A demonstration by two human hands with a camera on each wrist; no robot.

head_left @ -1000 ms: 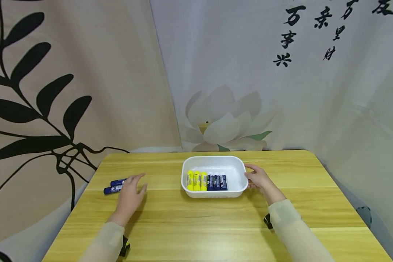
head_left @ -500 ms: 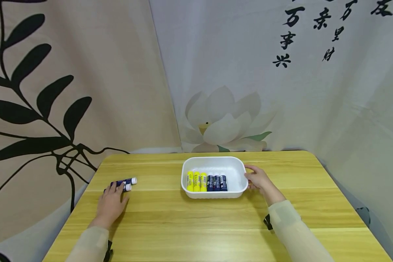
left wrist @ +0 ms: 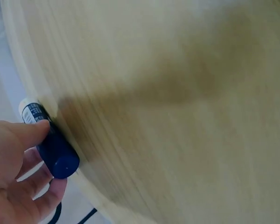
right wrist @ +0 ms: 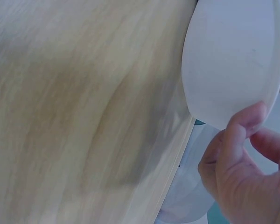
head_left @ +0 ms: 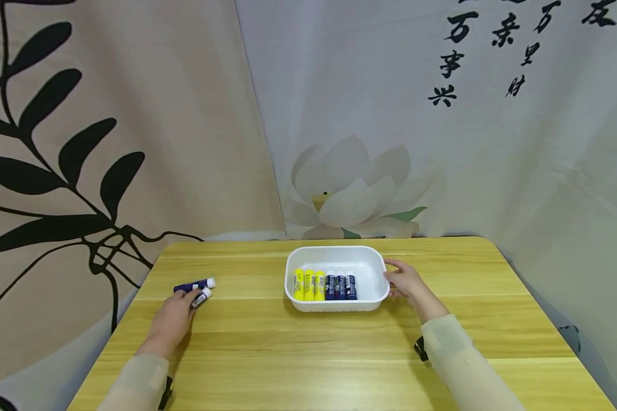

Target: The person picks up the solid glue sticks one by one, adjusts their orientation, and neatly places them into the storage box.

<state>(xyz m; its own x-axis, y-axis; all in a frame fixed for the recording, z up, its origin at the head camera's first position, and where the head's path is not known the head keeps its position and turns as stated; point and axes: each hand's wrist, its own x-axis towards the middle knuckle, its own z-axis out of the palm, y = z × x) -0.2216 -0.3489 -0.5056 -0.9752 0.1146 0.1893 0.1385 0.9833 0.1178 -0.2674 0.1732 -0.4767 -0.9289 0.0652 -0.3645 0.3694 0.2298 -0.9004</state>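
My left hand (head_left: 171, 321) grips a dark blue glue stick (left wrist: 58, 151) with a white end, thumb on one side and fingers below in the left wrist view. In the head view, that stick is tilted, white end pointing away to the right. A second blue glue stick (head_left: 189, 286) lies just beyond the hand on the table. At the right end of a white plastic tray (head_left: 334, 306), my right hand (head_left: 408, 283) pinches the rim, as the right wrist view shows. Inside the tray, three yellow glue sticks (head_left: 309, 285) and three dark blue ones (head_left: 340, 287) stand side by side.
The wooden table (head_left: 298, 359) has rounded far corners. Behind it hangs a printed cloth backdrop (head_left: 360, 114) close to the far edge. Bare tabletop lies between the left hand and the tray.
My left hand moved left and towards me to the two loose glue sticks, then took hold of the nearer one and turned it at an angle. My right hand and the tray have stayed put.
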